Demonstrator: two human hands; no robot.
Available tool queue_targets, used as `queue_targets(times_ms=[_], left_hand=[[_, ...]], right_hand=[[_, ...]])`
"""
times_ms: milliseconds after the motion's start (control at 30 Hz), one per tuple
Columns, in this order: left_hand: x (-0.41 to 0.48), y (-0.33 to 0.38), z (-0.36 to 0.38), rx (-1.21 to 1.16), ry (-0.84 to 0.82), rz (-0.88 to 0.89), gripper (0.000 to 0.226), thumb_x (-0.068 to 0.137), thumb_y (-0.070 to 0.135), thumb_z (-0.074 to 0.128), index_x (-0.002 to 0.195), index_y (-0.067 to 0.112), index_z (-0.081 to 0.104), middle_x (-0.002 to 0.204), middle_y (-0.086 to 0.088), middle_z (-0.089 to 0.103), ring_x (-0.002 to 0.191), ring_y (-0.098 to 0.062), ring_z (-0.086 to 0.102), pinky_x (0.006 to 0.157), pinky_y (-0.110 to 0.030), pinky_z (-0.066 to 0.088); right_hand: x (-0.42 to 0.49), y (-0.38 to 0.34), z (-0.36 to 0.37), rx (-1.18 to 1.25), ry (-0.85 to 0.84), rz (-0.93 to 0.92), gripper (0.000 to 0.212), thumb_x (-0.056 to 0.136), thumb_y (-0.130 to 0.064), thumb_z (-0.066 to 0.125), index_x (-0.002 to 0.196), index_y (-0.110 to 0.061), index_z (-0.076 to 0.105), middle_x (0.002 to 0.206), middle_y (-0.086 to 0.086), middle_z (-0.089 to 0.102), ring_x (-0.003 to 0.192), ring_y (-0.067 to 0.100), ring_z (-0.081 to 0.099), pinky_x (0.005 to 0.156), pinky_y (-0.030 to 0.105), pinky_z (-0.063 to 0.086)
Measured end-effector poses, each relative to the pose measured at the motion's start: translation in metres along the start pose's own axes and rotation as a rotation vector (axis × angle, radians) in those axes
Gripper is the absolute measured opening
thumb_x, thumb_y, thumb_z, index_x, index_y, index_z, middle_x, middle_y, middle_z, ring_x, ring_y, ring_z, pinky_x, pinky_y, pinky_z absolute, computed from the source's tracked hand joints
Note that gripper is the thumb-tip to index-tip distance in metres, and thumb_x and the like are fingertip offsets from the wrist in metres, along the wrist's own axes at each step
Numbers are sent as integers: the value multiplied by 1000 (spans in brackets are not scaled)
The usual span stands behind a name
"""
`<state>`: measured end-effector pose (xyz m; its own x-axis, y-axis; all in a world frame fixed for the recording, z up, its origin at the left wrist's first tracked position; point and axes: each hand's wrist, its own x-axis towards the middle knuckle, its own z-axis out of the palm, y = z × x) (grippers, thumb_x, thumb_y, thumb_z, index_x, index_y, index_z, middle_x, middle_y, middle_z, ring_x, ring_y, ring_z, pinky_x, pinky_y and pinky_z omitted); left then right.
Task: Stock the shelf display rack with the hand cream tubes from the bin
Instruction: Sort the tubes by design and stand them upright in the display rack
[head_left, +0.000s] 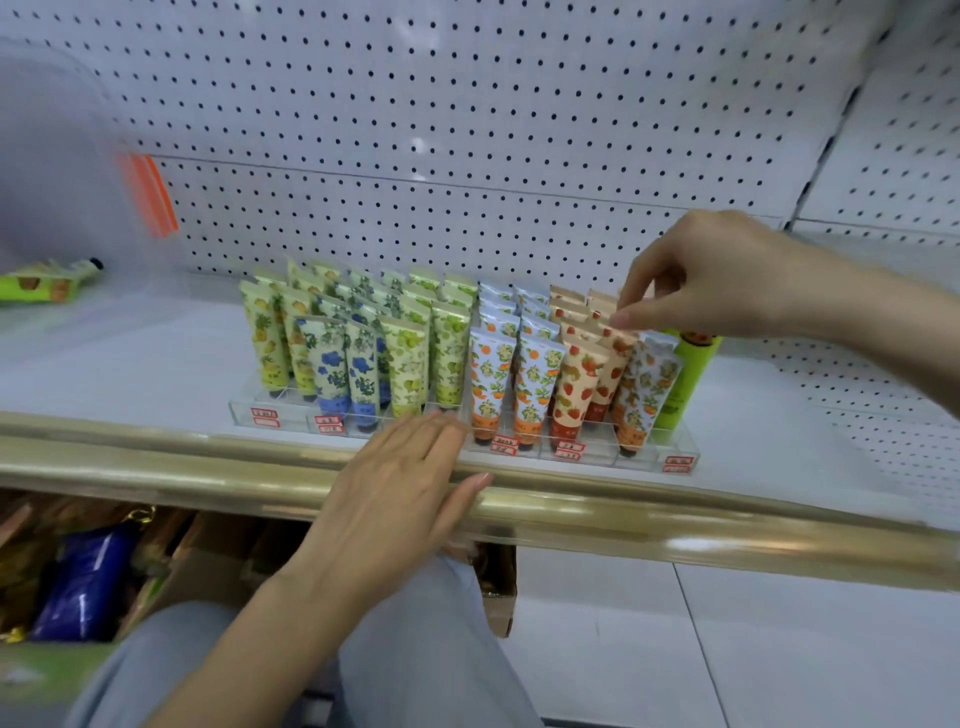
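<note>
Pushing straight down seems the trick here: fingers of the right hand (711, 275) pinch the crimped top of a strawberry tube (612, 375), right side of the display rack (639, 462); left hand (395, 483), fingers straight and together, rests at its front edge.

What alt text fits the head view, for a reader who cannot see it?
A person's right hand pinches the top of a strawberry-print tube standing in a clear display rack that holds rows of patterned hand cream tubes. The left hand lies open at the rack's front. The rack stands on a white shelf before a pegboard.
</note>
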<state>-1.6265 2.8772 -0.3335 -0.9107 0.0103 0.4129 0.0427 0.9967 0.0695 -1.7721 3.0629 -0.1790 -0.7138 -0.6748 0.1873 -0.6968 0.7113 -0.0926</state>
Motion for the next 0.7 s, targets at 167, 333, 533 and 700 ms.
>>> queue_targets(times_ms=[167, 333, 533, 700], left_hand=[[-19, -34, -49, 24, 86, -32, 45, 95, 43, 34, 111, 13, 63, 111, -1, 67, 99, -18, 64, 87, -26, 45], [-57, -119, -82, 21, 269, -342, 46, 95, 44, 36, 119, 11, 60, 117, -2, 65, 106, -20, 62, 90, -27, 41], [-112, -260, -88, 116, 189, -755, 71, 90, 62, 21, 137, 15, 46, 142, -7, 48, 130, -24, 45, 106, -37, 35], [-122, -365, -76, 280, 18, -882, 78, 89, 69, 12, 148, 20, 29, 157, -6, 25, 146, -23, 18, 118, -41, 11]], right_hand=[[16, -60, -26, 158, 34, -176, 10, 74, -42, 69, 70, -33, 69, 53, -20, 61, 53, -5, 56, 48, 10, 38], [75, -170, -4, 243, -60, -412, 15, 77, -43, 67, 86, -32, 70, 67, -14, 64, 64, -2, 59, 59, 16, 43], [193, -305, 45, 303, -263, -547, 25, 87, -32, 64, 107, -19, 65, 89, -3, 69, 67, 7, 66, 62, 11, 51], [288, -396, 119, 309, -375, -531, 31, 90, -24, 62, 116, -7, 62, 107, 12, 65, 72, 17, 62, 73, 31, 55]])
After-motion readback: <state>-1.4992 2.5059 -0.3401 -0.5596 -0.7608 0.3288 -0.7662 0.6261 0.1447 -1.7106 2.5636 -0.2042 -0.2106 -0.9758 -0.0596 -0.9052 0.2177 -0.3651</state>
